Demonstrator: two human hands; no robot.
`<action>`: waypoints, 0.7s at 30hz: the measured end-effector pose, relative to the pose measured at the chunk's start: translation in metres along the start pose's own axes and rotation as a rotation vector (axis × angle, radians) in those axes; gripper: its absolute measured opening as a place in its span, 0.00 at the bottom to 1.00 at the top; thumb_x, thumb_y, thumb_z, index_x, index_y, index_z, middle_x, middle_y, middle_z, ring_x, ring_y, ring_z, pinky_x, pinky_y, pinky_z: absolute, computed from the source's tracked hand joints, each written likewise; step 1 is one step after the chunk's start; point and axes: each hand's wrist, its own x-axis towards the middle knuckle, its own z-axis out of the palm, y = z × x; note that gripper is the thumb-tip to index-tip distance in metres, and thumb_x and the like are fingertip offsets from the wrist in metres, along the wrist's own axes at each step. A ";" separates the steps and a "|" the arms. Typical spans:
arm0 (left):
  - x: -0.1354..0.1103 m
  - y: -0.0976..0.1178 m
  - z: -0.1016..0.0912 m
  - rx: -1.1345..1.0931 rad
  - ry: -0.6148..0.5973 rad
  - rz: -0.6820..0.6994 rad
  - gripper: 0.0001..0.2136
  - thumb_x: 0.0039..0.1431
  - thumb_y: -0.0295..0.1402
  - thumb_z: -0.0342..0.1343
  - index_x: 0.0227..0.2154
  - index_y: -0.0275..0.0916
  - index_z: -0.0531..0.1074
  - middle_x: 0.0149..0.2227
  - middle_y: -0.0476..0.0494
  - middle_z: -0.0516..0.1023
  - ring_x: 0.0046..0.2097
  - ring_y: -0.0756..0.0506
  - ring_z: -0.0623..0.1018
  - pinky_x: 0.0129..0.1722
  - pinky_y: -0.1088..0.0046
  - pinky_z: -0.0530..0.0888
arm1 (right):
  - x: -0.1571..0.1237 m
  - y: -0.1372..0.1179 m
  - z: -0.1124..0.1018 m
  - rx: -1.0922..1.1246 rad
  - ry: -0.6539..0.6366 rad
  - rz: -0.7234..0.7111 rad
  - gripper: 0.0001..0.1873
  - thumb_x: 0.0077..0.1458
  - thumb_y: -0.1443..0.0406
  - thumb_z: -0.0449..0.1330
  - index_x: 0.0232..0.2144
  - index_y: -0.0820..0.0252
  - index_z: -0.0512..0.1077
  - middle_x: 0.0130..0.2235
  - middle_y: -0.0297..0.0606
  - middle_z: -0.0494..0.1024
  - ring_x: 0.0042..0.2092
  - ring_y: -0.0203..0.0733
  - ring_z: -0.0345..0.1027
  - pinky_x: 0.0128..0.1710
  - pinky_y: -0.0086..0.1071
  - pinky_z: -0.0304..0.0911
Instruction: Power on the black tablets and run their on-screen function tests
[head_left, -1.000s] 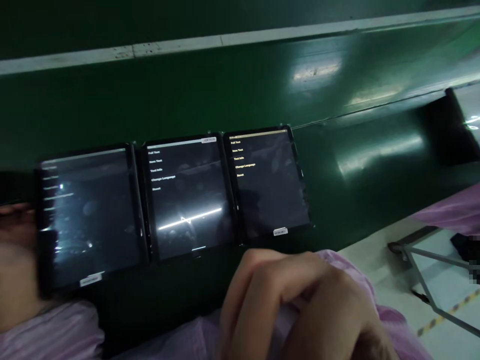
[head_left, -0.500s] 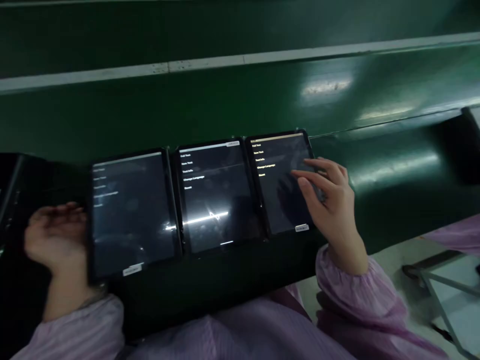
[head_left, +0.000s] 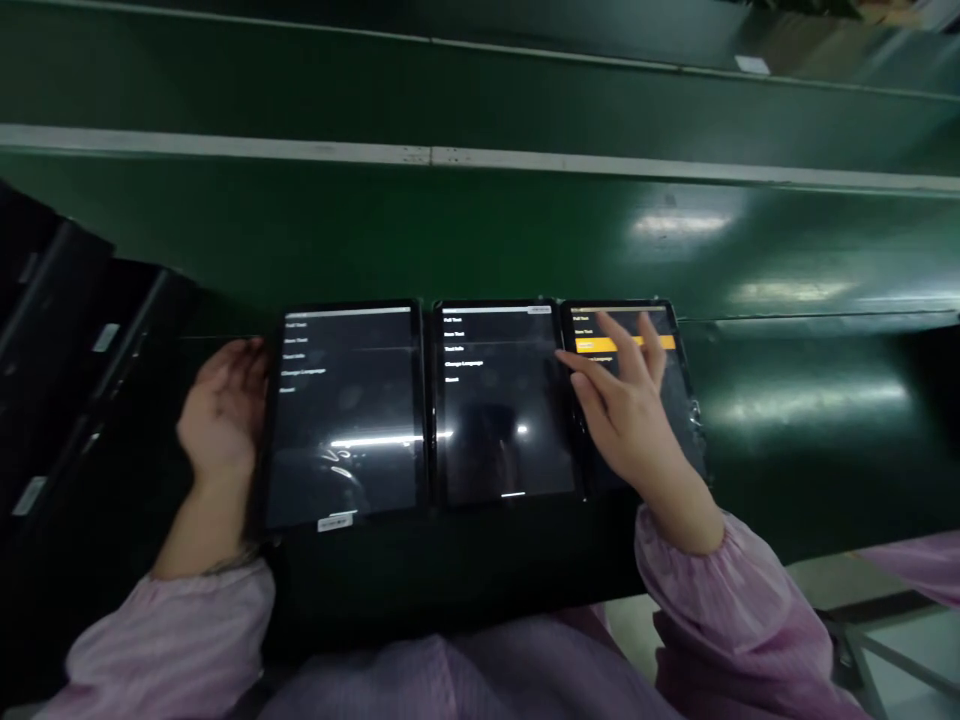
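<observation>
Three tablets lie side by side on a green bench, each lit with a dark menu screen of white text. Beside the outer edge of the left tablet [head_left: 345, 420] rests my left hand [head_left: 225, 415], palm turned up, fingers loosely curled and nothing in it. The middle tablet [head_left: 502, 430] carries a small white label at its top edge. Over the right tablet [head_left: 673, 378] is my right hand [head_left: 630, 415], fingers spread and empty, its index fingertip near the gap to the middle tablet. One menu line there glows orange. Whether a finger touches glass, I cannot tell.
Several black slab-like items [head_left: 67, 330] with white labels stand at the left. A pale strip [head_left: 337, 150] runs along the green bench [head_left: 795, 430] behind the tablets. Another person's pink sleeve [head_left: 919, 568] shows at the right edge, above a pale-topped frame [head_left: 907, 650].
The right tablet's third menu line has turned orange. My right hand has moved left across that tablet, with its fingers spreading. The head view has shifted, so the tablets appear further right and more level.
</observation>
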 end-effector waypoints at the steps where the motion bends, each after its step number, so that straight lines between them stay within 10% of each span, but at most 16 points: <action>1: 0.001 0.004 0.005 -0.020 -0.021 -0.023 0.15 0.43 0.44 0.59 0.34 0.47 0.78 0.42 0.44 0.83 0.65 0.33 0.75 0.79 0.47 0.54 | 0.003 -0.009 0.003 0.028 -0.027 -0.023 0.22 0.77 0.61 0.48 0.56 0.52 0.82 0.72 0.47 0.65 0.77 0.71 0.46 0.71 0.73 0.54; 6: 0.012 0.016 0.014 -0.057 -0.133 -0.113 0.19 0.43 0.39 0.66 0.41 0.43 0.83 0.51 0.40 0.85 0.70 0.29 0.71 0.79 0.45 0.53 | 0.016 -0.033 0.018 0.048 -0.117 -0.038 0.22 0.77 0.60 0.49 0.60 0.52 0.80 0.74 0.49 0.62 0.78 0.74 0.43 0.70 0.78 0.52; 15: 0.025 0.010 0.007 -0.062 -0.201 -0.185 0.28 0.40 0.36 0.70 0.50 0.40 0.80 0.59 0.37 0.82 0.66 0.28 0.75 0.75 0.41 0.61 | 0.010 -0.042 0.002 0.139 0.093 0.013 0.21 0.78 0.58 0.50 0.52 0.54 0.83 0.65 0.49 0.76 0.74 0.66 0.58 0.70 0.71 0.56; 21: 0.026 0.009 0.007 -0.054 -0.168 -0.195 0.27 0.39 0.34 0.70 0.48 0.40 0.81 0.56 0.39 0.84 0.65 0.29 0.77 0.76 0.39 0.57 | -0.002 -0.064 -0.013 0.263 0.159 0.059 0.17 0.76 0.64 0.53 0.48 0.57 0.84 0.50 0.45 0.84 0.55 0.51 0.78 0.54 0.45 0.75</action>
